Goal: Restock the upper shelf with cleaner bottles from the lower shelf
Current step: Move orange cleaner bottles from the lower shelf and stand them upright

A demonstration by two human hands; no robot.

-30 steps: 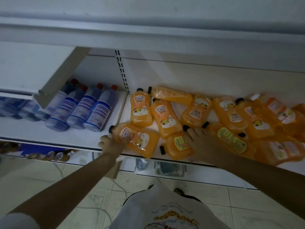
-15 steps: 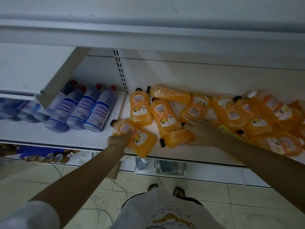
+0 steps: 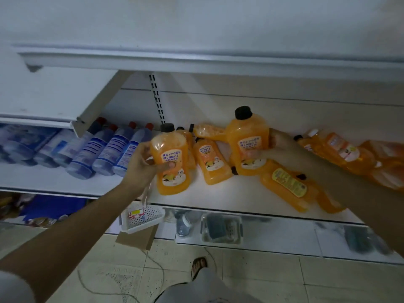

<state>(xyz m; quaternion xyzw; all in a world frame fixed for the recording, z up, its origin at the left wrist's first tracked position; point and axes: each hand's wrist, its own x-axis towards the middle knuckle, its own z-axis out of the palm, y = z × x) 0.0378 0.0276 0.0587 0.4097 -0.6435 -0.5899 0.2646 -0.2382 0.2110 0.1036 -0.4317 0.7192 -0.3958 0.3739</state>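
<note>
Under the front lip of the upper shelf, which ran across the whole view, open air lay above the lower shelf. The left hand held a first orange bottle and the right hand a second orange bottle, both upright in that gap, caps below the lip. Between them a lying orange bottle rested on the shelf, and a bare white strip ran along the front edge. At right, a yellow-labelled bottle and a heap of orange bottles crowded the shelf under the right forearm. At left, a row of blue bottles lay side by side beneath a slanted bracket.
</note>
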